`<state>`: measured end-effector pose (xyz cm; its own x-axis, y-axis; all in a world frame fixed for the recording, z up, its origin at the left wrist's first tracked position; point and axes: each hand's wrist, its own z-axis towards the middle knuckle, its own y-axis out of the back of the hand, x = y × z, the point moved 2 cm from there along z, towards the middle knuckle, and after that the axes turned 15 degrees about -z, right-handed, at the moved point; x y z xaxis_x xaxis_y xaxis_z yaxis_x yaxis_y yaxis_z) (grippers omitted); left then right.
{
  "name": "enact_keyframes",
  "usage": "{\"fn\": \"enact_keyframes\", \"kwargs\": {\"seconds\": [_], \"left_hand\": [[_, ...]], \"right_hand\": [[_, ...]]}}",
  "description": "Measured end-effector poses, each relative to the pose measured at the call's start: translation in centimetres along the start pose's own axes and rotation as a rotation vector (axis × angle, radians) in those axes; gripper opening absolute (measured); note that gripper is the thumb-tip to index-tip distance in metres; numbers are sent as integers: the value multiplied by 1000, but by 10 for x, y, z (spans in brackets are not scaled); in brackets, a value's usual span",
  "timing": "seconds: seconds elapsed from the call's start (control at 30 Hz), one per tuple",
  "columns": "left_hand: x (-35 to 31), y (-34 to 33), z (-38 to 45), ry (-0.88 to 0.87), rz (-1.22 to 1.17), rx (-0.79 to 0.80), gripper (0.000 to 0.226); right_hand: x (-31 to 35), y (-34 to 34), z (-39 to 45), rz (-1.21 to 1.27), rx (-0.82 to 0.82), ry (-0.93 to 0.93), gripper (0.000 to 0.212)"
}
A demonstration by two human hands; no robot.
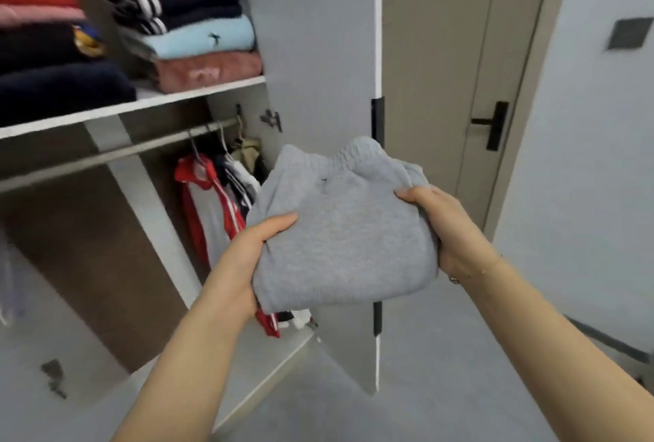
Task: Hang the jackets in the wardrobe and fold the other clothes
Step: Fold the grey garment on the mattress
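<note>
A person stands before an open wardrobe (318, 52), both bare forearms reaching up and forward from the near edge of the view, a folded grey garment (345, 225) held between the hands in mid-air, in front of the wardrobe's open door. The left hand (244, 257) grasps the bundle's left edge, thumb lying flat across the top of the fabric and the fingers hidden beneath it. The right hand (442, 225) clasps the right edge, thumb pressed on top near the elasticated waistband, the palm wrapped around the side; a thin bracelet (456, 278) shows at that wrist. The garment's gathered waistband points away from the person, toward the far side.

To the far left, a white shelf (198, 91) carries two stacks of folded clothes: one with a pink top (208, 71) at the bottom, a light blue one (201, 39) above it and dark and striped pieces on top; the other, further left, of navy, black, pink and red items, blurred. Below the shelf a metal rail (116, 154) holds hangers, from which a red and white jacket (208, 200) and several darker garments hang at the right end, just left of the held bundle. On the right, a beige door (460, 52) with a black handle (493, 124) stands closed.
</note>
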<state>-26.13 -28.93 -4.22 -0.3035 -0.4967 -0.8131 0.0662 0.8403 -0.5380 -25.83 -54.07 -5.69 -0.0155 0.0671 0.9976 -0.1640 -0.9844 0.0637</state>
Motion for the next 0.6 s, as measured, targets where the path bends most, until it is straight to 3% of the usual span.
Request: {"fn": "enact_keyframes", "kwargs": {"seconds": [0.1,0.2,0.33,0.43,0.5,0.6], "left_hand": [[-53,19,8,-128,-18,-68,25],[-98,27,25,-261,-23,-132,44],[-148,22,61,-412,-54,-160,33],[-189,6,93,-523,-38,-204,45],[-224,-8,113,-582,-33,-219,39],[-278,-27,139,-665,-30,-202,10]], "right_hand": [[36,-49,43,0,98,66,36],[68,-87,88,-24,198,150,44],[110,-118,160,-9,298,250,41],[150,-132,218,20,348,303,40],[183,-142,255,23,370,334,37],[240,-161,307,22,394,404,29]]}}
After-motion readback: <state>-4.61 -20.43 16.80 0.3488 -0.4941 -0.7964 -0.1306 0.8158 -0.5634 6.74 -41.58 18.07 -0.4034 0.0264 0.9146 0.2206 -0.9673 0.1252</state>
